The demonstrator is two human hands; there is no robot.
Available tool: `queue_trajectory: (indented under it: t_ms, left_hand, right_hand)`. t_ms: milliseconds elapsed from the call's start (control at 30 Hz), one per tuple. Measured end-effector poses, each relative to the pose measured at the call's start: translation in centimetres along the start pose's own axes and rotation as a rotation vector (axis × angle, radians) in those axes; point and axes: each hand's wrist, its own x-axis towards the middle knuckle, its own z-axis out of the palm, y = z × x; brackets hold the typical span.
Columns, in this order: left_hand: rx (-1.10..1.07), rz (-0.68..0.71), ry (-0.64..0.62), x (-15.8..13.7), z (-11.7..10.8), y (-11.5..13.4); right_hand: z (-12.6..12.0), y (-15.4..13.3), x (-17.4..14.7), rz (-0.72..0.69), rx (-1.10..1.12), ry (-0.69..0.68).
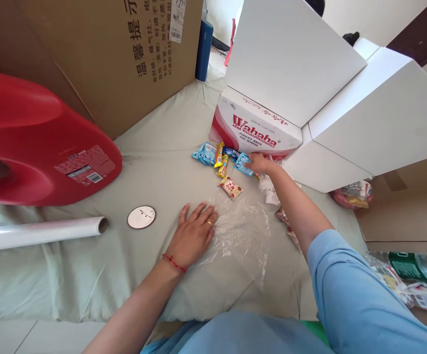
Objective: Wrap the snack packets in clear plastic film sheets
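Note:
My left hand [191, 235] lies palm down with its fingers stretched, on the edge of a crumpled clear plastic bag [248, 233]. Farther out, my right hand [260, 163] has its fingers closed on a light blue snack packet [241, 164] in front of the Wahaha box. Left of that packet are yellow snack packets [219, 156], and beyond them a cluster of light blue packets [203, 154]. A cream snack packet [230, 188] rests between my hands. Clear and white wrapping [270, 191] and brown packets [283, 215] are partly covered by my right arm.
A Wahaha water carton [254, 129] stands at the back, below white boxes [294, 54]. At left are a red jug [47, 132], a plastic film roll [40, 233], a round white disc [141, 217] and a large cardboard box [117, 73]. Bottles [420, 268] lie at right.

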Motion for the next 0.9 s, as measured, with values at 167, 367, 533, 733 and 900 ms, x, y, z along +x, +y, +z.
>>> queue_trajectory:
  t_ms: [167, 367, 533, 733, 900]
  left_hand:
    - [-0.006, 0.008, -0.005, 0.0, -0.1, 0.0]
    - [0.007, -0.012, -0.034, 0.0, -0.3, 0.2]
    - [-0.007, -0.025, -0.076, 0.1, -0.7, 0.4]
    - [-0.023, -0.011, -0.159, -0.1, -0.7, 0.2]
    - [-0.031, 0.0, -0.239, -0.3, -0.9, 0.1]
  right_hand:
    - [-0.4, -0.5, -0.7, 0.063, 0.031, -0.06]
    - [-0.7, -0.7, -0.7, 0.101, 0.093, -0.1]
    - [-0.5, -0.8, -0.4, 0.094, 0.147, -0.094]
    - [0.0, -1.0, -1.0, 0.096, 0.152, 0.021]
    - [1.0, -1.6, -2.6, -0.005, 0.187, 0.171]
